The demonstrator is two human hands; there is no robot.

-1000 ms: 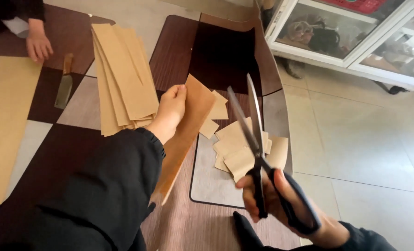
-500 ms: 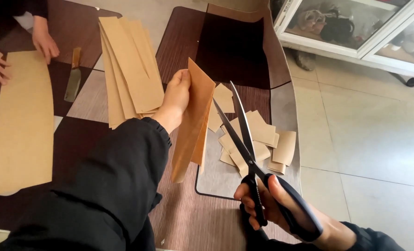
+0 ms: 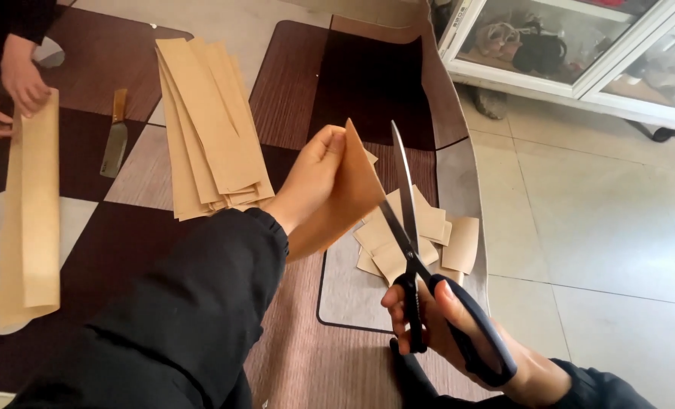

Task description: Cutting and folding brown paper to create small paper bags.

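— Left hand [image 3: 313,176], what's it got?
— Fingers pinched on a brown paper strip [image 3: 345,198], held up above the table's [image 3: 292,356] right edge.
— And the right hand [image 3: 436,322]?
— Closed through the handles of black scissors [image 3: 421,257], blades parted beside the strip, over the cut paper pieces [image 3: 428,235] near that edge.
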